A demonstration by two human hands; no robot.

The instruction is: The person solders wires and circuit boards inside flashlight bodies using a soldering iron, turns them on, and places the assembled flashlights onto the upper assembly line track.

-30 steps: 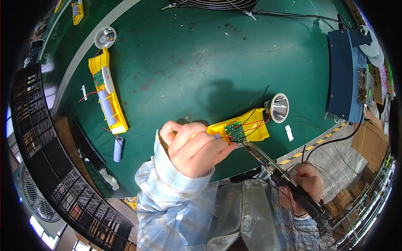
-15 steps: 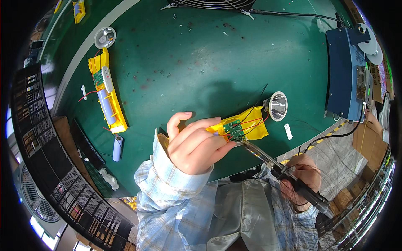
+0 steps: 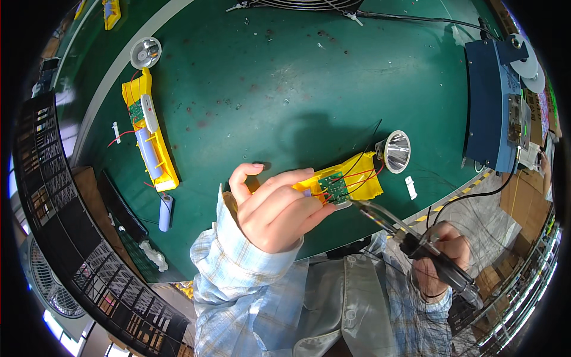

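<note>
My left hand [image 3: 276,208] is closed around a yellow flashlight housing [image 3: 370,185], keeping it down on the green bench. Inside the housing lies a green circuit board [image 3: 334,188] with red and black wires; a silver reflector [image 3: 397,152] sits at its right end. My right hand [image 3: 449,253] grips the black handle of a soldering iron [image 3: 440,271] with a clear feed tube alongside. Its tip points at the board's lower right edge, seemingly a little apart from it. My left fingers hide the housing's left part.
At left lies another yellow housing [image 3: 168,169] with a blue battery cell and its reflector [image 3: 146,53]. A loose blue cell [image 3: 165,213] is below. A blue soldering station [image 3: 491,107] stands far right, its cable trailing. A white clip [image 3: 411,187] lies near the reflector; a fan [image 3: 297,5] is at the back.
My right hand has drawn the soldering iron to the right, and its tip has moved off the board's edge. My left hand stays on the housing.
</note>
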